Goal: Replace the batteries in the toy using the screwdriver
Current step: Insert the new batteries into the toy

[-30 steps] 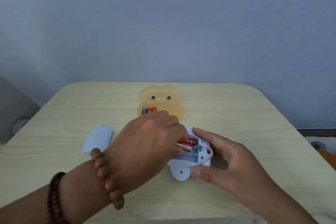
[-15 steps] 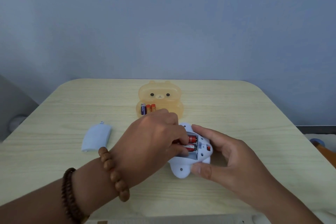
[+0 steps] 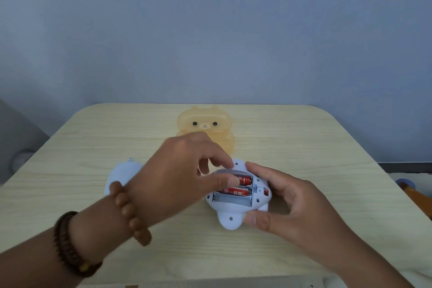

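A pale blue toy (image 3: 230, 218) lies upside down on the table with its battery bay uncovered. Two red batteries (image 3: 235, 192) sit in the bay's upper slots; the lowest slot is bare. My left hand (image 3: 177, 177) hovers over the bay's left side, its thumb tip touching the top battery and the fingers spread above. My right hand (image 3: 287, 203) grips the toy from the right, thumb on its lower lobe. The blue battery cover (image 3: 119, 175) lies to the left, partly hidden behind my left wrist. No screwdriver is in sight.
An orange translucent bear-shaped box (image 3: 205, 128) stands just behind the toy, partly hidden by my left hand. The wooden table (image 3: 70, 147) ends at a blue wall. At the right edge, an orange and blue object (image 3: 406, 186) sits off the table.
My left hand has lifted from the bay, its fingers spreading. The second red battery now lies flat in its slot. The right hand has kept its hold on the toy.
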